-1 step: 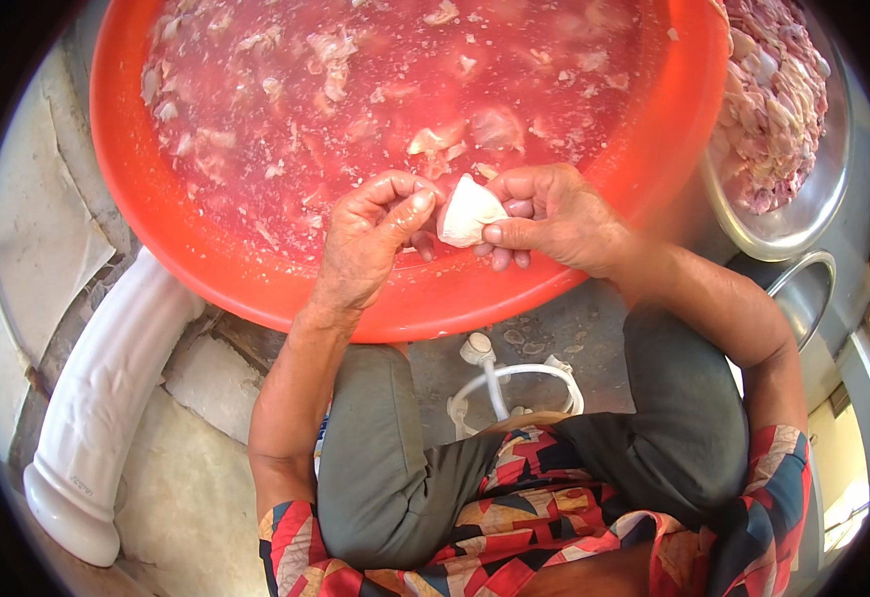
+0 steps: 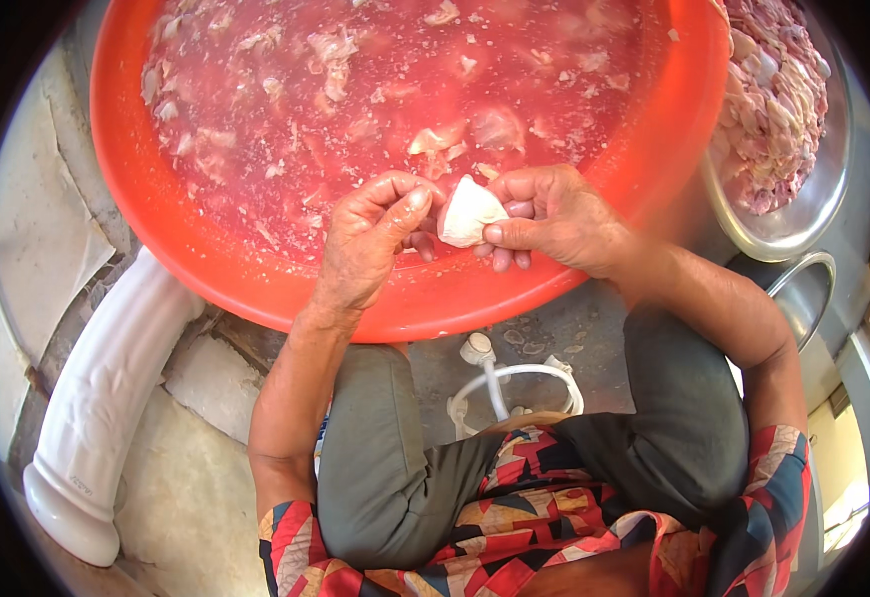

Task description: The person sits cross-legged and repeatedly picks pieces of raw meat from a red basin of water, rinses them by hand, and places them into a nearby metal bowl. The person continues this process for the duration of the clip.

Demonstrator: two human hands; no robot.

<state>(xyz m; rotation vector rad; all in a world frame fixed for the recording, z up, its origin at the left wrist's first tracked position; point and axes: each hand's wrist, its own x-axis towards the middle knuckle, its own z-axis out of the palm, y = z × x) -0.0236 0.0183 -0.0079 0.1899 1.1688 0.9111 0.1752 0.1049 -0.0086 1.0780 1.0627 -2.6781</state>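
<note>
Sitting right between the two hands is a whitish chunk of what looks like meat [image 2: 470,212], roughly cone-shaped with the narrow end up, held over the near side of a big red tub [image 2: 435,320]. The right hand [image 2: 535,217] has it pinched, thumb on the near face and fingers curled behind. The left hand [image 2: 385,224] is right beside it, thumb and index bent in close together by the chunk's left edge. Can't tell if those fingertips are gripping anything or actually touching it.

The tub is full of cloudy pinkish-red liquid [image 2: 246,129] with loads of pale scraps [image 2: 333,72] and little white flecks in it. A couple of bigger pieces [image 2: 500,129] sit just beyond the hands.

Off to the right, close by the tub, there's a shiny metal bowl [image 2: 781,244] heaped with pinkish meat [image 2: 773,109], and a second metal container [image 2: 803,298] nearer the person's right arm. On the ground between the knees is a looped white hose [image 2: 544,370]. The person's got dark grey-green trousers [image 2: 367,468] and a loud patterned shirt [image 2: 544,502]. Over on the left, a white fluted column [image 2: 107,418] lies at a slant across pale stone slabs [image 2: 191,488].
</note>
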